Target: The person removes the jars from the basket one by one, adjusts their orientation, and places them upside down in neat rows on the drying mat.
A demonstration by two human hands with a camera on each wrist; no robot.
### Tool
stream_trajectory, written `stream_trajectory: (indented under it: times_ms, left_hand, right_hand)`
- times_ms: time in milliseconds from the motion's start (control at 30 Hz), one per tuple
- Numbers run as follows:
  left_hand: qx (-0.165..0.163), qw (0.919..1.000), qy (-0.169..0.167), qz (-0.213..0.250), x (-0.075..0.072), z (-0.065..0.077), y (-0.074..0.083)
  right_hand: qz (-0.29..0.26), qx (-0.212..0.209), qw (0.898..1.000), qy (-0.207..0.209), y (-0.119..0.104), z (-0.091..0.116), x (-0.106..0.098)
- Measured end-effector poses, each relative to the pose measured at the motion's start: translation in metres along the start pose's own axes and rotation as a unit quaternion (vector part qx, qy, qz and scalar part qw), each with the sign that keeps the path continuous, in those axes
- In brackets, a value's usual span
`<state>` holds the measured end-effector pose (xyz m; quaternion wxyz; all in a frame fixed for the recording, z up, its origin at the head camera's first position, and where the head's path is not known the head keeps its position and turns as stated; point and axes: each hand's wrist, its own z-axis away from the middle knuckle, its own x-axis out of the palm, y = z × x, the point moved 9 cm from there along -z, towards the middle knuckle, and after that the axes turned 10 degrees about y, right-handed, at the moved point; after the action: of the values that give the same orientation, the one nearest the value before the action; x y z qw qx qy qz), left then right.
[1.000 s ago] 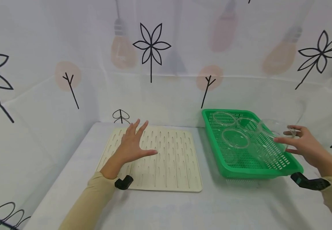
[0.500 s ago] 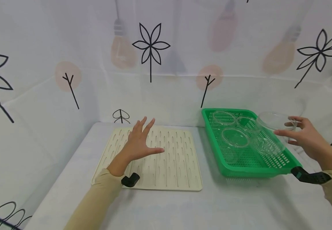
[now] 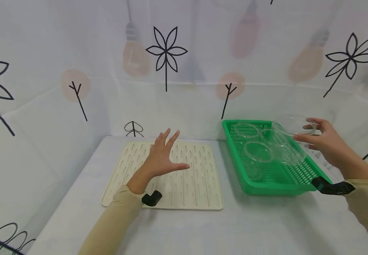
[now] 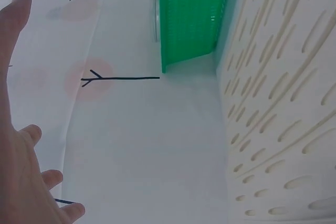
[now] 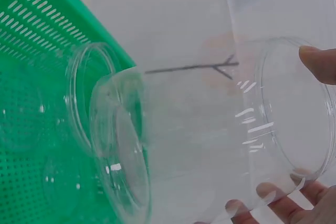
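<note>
Main change over the last second: the right hand went up and a little toward 10 o'clock, and the clear jar rose with it. That hand gripped the jar near its upper end, thumb on one side, fingers round the other. Jar sat slightly tilted over the 1 to 2 o'clock part of the green basket, its lower end still over the basket rather than past the rim. Clear walls overlapped badly in the head view, so I couldn't tell whether that lower end touched a neighbour. My read: lift well under way, jar not yet out of the basket's footprint. Three other jars stayed put inside, at roughly 9, 10 and 12 o'clock. Left hand drifted toward 3 o'clock over the cream mat; fingers spread wide, thumb out, holding nothing, apart from the mat's surface. Mat and basket didn't shift on the bench: mat at 7 o'clock in the head view, basket between 3 and 4. For the work that meant one jar in grip, one hand free, and the mat still bare.
</note>
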<state>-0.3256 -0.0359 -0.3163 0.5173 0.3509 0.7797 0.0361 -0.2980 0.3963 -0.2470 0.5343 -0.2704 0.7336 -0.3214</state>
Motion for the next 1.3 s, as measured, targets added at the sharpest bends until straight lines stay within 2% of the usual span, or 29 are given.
stream_trajectory:
  times_ms: [233, 567, 767, 1067, 1300]
  left_hand:
    - [0.007, 0.9998, 0.002, 0.021, 0.005, -0.005, 0.007]
    - [0.006, 0.9993, -0.004, 0.035, 0.009, -0.009, 0.013]
    - [0.001, 0.9990, -0.010, 0.044, 0.009, -0.010, 0.013]
    - [0.010, 0.9984, 0.002, 0.056, 0.010, -0.014, 0.011]
    - [0.009, 0.9979, 0.003, 0.063, 0.011, -0.019, 0.012]
  right_hand:
    - [-0.051, -0.032, 0.998, -0.006, -0.020, -0.002, 0.017]
    - [-0.011, -0.055, 0.998, -0.022, -0.048, -0.003, 0.051]
    - [-0.038, -0.052, 0.998, -0.025, -0.061, -0.008, 0.068]
    - [-0.049, -0.091, 0.994, -0.047, -0.086, -0.009, 0.096]
    - [-0.063, -0.101, 0.991, -0.064, -0.100, -0.009, 0.115]
